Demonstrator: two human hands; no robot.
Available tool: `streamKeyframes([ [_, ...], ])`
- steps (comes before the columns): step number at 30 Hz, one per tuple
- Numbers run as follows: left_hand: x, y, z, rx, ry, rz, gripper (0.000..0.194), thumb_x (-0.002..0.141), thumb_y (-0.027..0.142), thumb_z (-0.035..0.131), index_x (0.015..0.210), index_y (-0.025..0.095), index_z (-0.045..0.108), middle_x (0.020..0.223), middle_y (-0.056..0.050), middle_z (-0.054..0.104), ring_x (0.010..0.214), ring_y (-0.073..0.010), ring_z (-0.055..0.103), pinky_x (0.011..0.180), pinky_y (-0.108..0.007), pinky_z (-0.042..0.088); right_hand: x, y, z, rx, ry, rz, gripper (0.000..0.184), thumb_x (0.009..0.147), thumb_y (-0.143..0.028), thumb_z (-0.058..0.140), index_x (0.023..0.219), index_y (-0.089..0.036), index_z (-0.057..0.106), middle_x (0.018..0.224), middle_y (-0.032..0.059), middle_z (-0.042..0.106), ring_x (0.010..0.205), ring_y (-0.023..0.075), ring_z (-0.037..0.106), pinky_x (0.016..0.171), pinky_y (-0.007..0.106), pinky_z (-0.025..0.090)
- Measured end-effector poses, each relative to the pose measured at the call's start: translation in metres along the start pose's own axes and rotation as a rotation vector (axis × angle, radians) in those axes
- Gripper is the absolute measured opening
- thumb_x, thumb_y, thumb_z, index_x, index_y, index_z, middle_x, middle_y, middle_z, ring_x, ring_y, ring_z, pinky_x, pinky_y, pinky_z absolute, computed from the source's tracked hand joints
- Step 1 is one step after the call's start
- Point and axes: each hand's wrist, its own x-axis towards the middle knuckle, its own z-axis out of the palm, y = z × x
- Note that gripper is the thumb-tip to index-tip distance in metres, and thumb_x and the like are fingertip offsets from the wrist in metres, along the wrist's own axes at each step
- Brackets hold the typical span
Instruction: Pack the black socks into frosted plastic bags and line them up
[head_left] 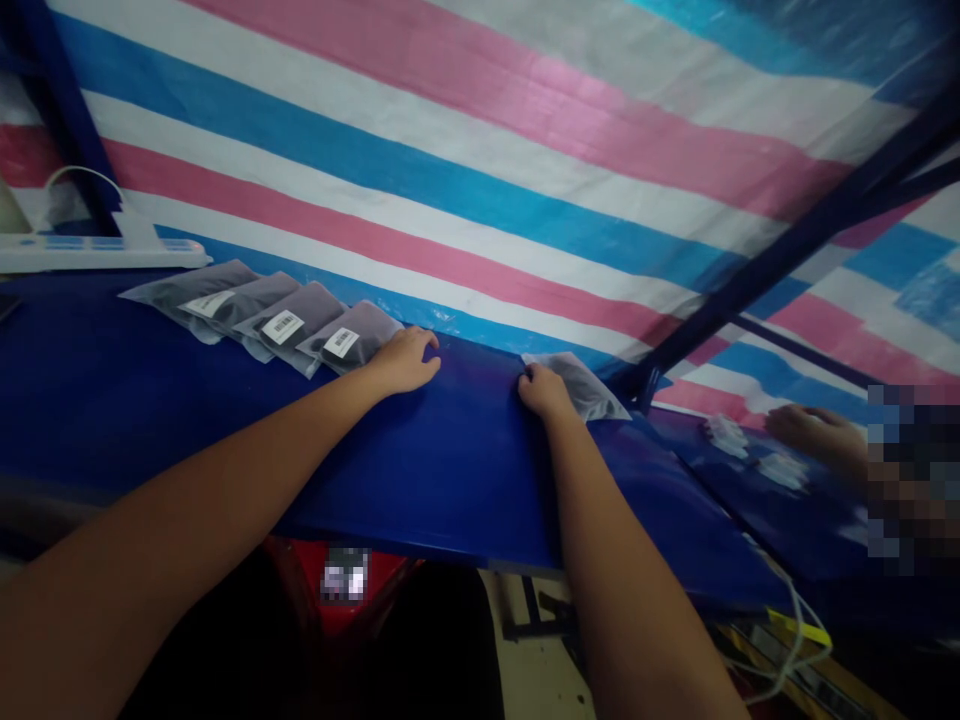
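1. Nearest the camera, my left forearm (202,500) and right forearm (622,560) reach over the blue table (465,480)
2. My left hand (407,362) is near the table's back edge, thumb and forefinger slightly apart, at the right end of a row of four frosted plastic bags (304,303); white barcode labels show among them
3. My right hand (545,392) is toward the table's back right, at the left side of a single frosted bag (583,382); I cannot tell whether my fingers are clamped on it
4. A white power strip (97,252) lies at the table's back left
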Motion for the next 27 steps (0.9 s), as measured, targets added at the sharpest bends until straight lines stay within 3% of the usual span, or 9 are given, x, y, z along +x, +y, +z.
streamKeyframes([
  [5,-0.001,0.003,-0.004,-0.011,0.017,-0.005,0.026,0.084,0.036,0.054,0.105,0.022,0.060,0.115,-0.009,0.061,0.104,-0.0238,0.058,0.093,-0.038,0.046,0.001,0.003,0.003,-0.058,-0.003,0.085,0.042,0.094,-0.031,0.041,0.123,-0.008,0.059,0.124,0.0211,0.061,0.115,0.0313,0.058,0.097,0.039,0.042],
  [11,-0.001,0.005,-0.011,0.028,0.072,-0.025,0.025,0.085,0.035,0.054,0.105,0.021,0.059,0.116,-0.009,0.061,0.104,-0.0238,0.057,0.091,-0.037,0.046,0.003,0.005,0.006,-0.062,-0.030,0.145,0.057,0.095,-0.048,0.037,0.131,-0.007,0.053,0.134,0.0228,0.053,0.128,0.0378,0.046,0.105,0.053,0.032],
  [16,-0.001,0.001,-0.027,0.280,0.195,-0.007,0.029,0.087,0.030,0.049,0.111,0.019,0.059,0.124,-0.013,0.056,0.119,-0.0304,0.046,0.100,-0.045,0.038,0.001,0.000,0.002,0.022,-0.041,0.086,0.058,0.095,-0.051,0.037,0.128,-0.007,0.054,0.131,0.0230,0.056,0.123,0.0337,0.051,0.100,0.043,0.039],
  [18,-0.001,-0.004,-0.033,0.363,0.224,-0.097,0.035,0.086,0.029,0.048,0.117,0.015,0.057,0.126,-0.018,0.053,0.119,-0.0349,0.045,0.098,-0.050,0.037,-0.001,-0.004,0.000,0.054,0.003,0.050,0.055,0.096,-0.047,0.037,0.128,-0.007,0.054,0.129,0.0224,0.057,0.121,0.0318,0.054,0.099,0.039,0.040],
  [21,0.000,-0.011,-0.040,0.446,0.138,-0.269,0.043,0.084,0.033,0.050,0.121,0.012,0.055,0.123,-0.022,0.055,0.116,-0.0396,0.046,0.093,-0.053,0.038,-0.004,-0.009,-0.002,0.089,0.039,0.028,0.051,0.095,-0.044,0.041,0.128,-0.007,0.054,0.129,0.0209,0.058,0.120,0.0311,0.054,0.099,0.038,0.040],
  [27,0.000,-0.015,-0.048,0.508,0.035,-0.419,0.054,0.081,0.043,0.054,0.125,0.012,0.053,0.128,-0.025,0.053,0.118,-0.0443,0.047,0.090,-0.055,0.041,-0.004,-0.014,-0.003,0.190,0.006,0.025,0.045,0.094,-0.040,0.042,0.124,-0.011,0.058,0.122,0.0186,0.063,0.111,0.0293,0.060,0.092,0.036,0.044],
])
